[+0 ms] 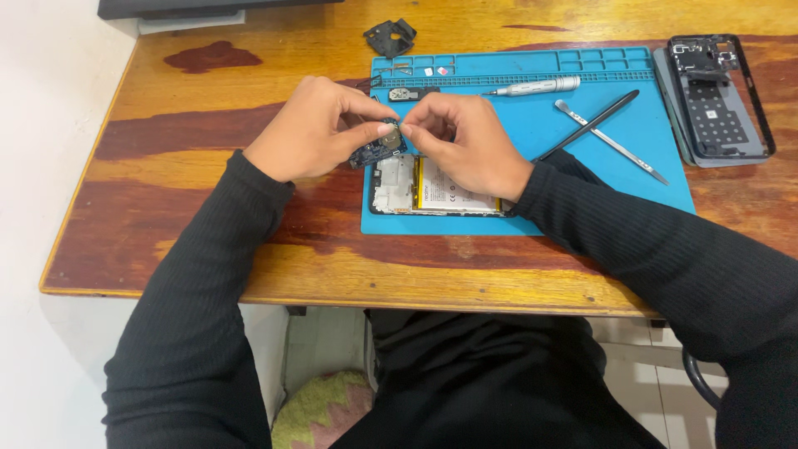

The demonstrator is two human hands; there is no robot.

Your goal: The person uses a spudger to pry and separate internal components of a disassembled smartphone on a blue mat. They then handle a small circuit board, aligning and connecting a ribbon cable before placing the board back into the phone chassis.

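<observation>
While pinched: circuit board (378,153) btwn both hands' fingers (366,133).

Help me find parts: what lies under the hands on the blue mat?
An opened phone with its battery showing lies on the blue mat, below the circuit board both hands hold. The right hand covers its upper edge.

Small circuit board (378,151): dark blue PCB w/ a round silvery part on top, held tilted above the mat's left edge, pinched betw. fingertips of both hands. Opened phone (436,193) lies flat just below it on the blue mat, back off, yellow-white battery exposed, partly hidden by right hand.
</observation>
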